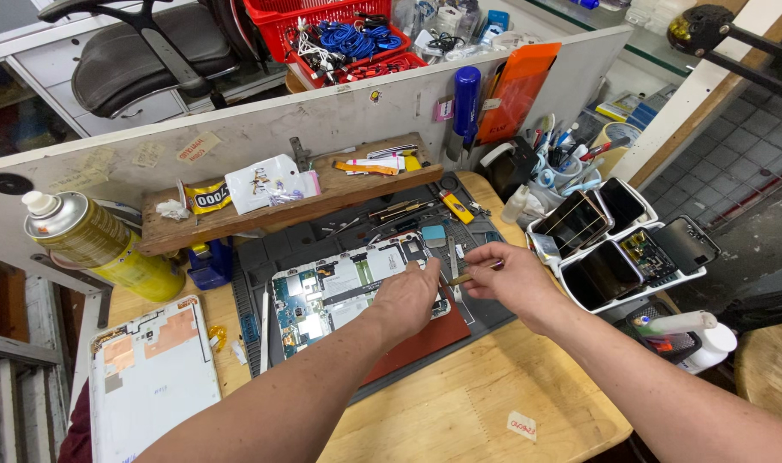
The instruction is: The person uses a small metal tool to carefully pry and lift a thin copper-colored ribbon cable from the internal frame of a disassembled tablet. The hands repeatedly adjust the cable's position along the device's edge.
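On cluttered wooden workbench [459, 411], grey mat [494, 313] beneath opened tablet [339, 291].

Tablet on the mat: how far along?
Done: the white back cover is off and lies to the left, leaving the tablet with its boards bare. In hand: left hand steadies its edge, right hand pinches a thin tool. Left: the cover is not back on.
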